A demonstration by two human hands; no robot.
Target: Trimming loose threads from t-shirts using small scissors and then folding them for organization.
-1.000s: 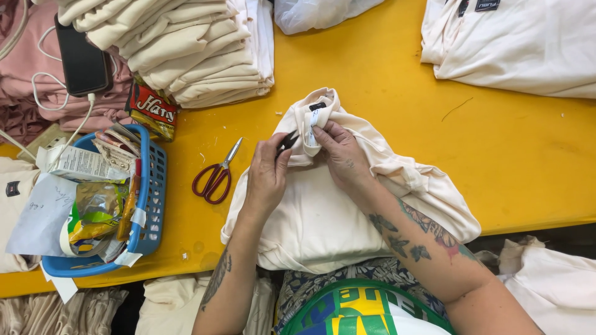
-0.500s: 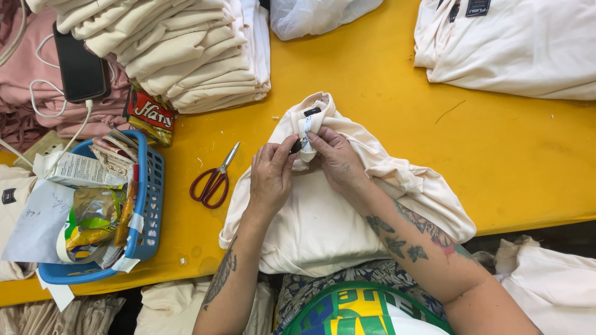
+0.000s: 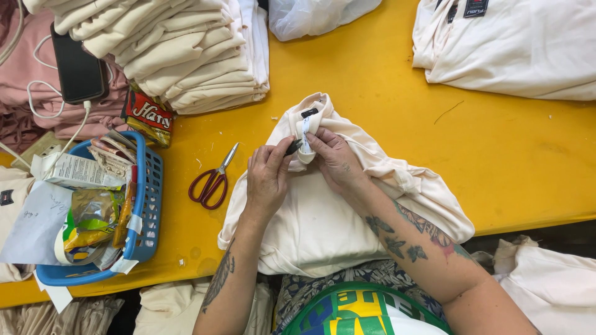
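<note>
Now the cream cotton garment (image 3: 323, 217) lies bunched under both hands on the yellow table (image 3: 372, 74); left hand (image 3: 268, 177) pinches a small dark tool (image 3: 293, 147) beside the white label (image 3: 305, 129); right hand (image 3: 335, 158) grips the fabric fold, fingers curled.

Left hand (image 3: 268, 177) drawn back from label (image 3: 305, 129); right hand (image 3: 335, 160) lowered.

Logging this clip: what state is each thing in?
Garment: bunched, held at its label.
Left hand: pinching a small dark tool.
Right hand: gripping the fabric.
Scissors: closed, lying on the table.
Phone: plugged in, screen dark.
Basket: full.
Stack: folded.
</note>
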